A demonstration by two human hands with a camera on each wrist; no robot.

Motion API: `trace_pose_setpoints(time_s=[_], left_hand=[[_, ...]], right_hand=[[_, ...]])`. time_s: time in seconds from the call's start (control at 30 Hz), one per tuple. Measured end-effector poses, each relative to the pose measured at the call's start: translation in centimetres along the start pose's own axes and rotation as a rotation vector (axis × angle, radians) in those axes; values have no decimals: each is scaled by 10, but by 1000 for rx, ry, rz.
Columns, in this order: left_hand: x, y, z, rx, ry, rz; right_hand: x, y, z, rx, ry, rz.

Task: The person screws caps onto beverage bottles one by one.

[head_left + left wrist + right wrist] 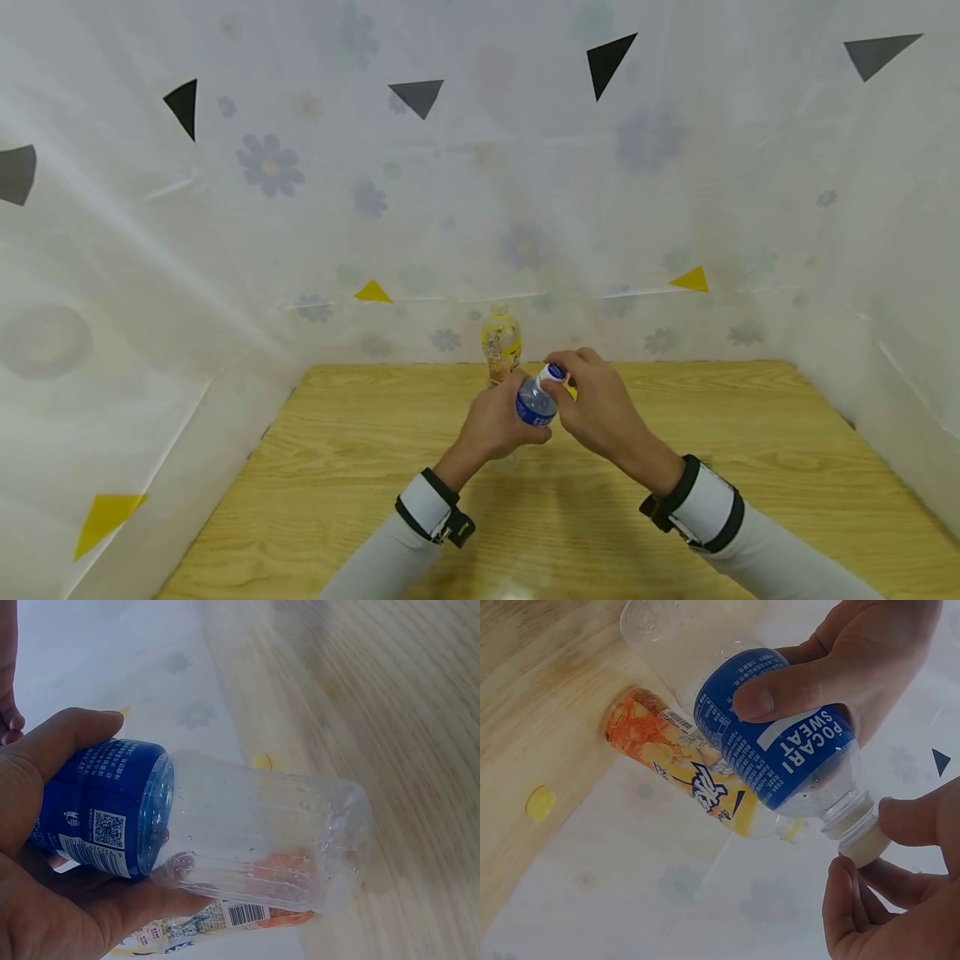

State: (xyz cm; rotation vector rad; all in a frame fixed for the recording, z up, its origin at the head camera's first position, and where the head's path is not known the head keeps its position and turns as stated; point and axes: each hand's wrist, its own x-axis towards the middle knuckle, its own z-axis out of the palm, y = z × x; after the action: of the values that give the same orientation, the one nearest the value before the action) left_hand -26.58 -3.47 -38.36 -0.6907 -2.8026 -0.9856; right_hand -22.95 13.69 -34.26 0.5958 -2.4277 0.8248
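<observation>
My left hand [491, 423] grips a clear plastic drink bottle [787, 739] round its blue POCARI SWEAT label, thumb across one side. The bottle is held above the table; its transparent lower part [255, 832] looks empty apart from droplets. At the bottle's mouth, the thumb and fingers of my right hand [600, 408] pinch a white cap [865, 846], whose blue top shows in the head view. How far the cap is screwed down I cannot tell. Behind my left hand stands a second bottle [501, 342], clear with a yellow and orange label and no cap on its neck.
On the wood-grain table [337, 500], a loose yellow cap [541, 803] lies near the second bottle; my right hand partly hides it in the head view. A whitish flower-patterned sheet [465, 208] with coloured triangles rises behind the table and along both sides.
</observation>
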Motion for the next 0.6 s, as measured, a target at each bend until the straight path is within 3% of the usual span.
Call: trace_pose_setpoints(time_s=[0.6], left_hand=[[-2,-3,0,3,13,13]], right_hand=[[-1,5,6,-23,29,23]])
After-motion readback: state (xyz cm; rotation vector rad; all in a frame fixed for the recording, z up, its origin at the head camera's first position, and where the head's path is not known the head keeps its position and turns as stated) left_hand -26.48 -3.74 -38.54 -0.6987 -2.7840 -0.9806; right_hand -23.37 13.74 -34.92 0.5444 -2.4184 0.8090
